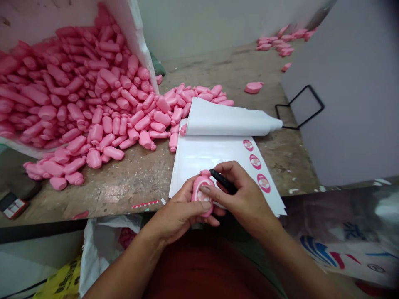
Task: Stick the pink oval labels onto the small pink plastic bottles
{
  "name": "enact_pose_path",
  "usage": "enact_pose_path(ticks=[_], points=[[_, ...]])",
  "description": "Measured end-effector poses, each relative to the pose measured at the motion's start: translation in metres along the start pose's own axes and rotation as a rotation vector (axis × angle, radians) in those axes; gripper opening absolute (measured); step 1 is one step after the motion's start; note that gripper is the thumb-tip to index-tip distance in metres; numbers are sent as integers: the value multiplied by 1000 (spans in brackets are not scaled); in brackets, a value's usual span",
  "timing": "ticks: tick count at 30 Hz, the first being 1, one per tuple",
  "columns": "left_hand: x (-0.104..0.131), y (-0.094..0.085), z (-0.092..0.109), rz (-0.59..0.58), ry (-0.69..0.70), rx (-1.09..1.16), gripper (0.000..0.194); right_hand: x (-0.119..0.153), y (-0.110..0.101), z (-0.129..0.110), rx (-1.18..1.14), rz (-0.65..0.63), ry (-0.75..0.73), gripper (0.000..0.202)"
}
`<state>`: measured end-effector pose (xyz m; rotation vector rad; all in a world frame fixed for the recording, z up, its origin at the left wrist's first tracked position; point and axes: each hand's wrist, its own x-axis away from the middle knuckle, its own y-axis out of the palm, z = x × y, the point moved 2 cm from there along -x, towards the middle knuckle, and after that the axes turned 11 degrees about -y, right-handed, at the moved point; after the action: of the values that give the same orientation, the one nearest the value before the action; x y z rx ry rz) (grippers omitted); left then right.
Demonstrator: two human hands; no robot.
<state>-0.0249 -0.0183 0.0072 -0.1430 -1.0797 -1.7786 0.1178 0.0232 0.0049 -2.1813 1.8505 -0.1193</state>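
Note:
A small pink bottle lies in my left hand, whose fingers are wrapped round it with the thumb on its front. On that front sits a round label, partly covered by my thumbs. My right hand is closed on a black pen-like tool, its narrow tip by the bottle's neck. The right thumb presses on the label's upper part. Just beyond my hands rests a stack of white sticker sheets, the top one folded back. Several round pink stickers run down its right side.
A big white box lies on its side at left, spilling many pink bottles over the worktable. More bottles lie at the back right. A grey panel with a black wire bracket stands right. Bags hang below the edge.

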Motion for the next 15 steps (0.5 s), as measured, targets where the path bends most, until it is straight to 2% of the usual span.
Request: enact_pose_path(ticks=[4, 7, 9, 11, 13, 15], points=[[-1, 0, -10, 42, 57, -82, 45, -4, 3, 0, -65, 25, -80, 27], [11, -14, -12, 110, 103, -192, 41, -4, 3, 0, -109, 22, -110, 26], [35, -36, -9, 199, 76, -312, 44, -3, -1, 1, -84, 35, -103, 27], [75, -64, -5, 324, -2, -497, 45, -3, -7, 8, -17, 66, -65, 30], [118, -92, 0, 459, -86, -775, 42, -5, -14, 22, 29, 96, -22, 37], [149, -113, 8, 627, -110, -1045, 39, -9, -17, 40, 50, 96, -25, 40]])
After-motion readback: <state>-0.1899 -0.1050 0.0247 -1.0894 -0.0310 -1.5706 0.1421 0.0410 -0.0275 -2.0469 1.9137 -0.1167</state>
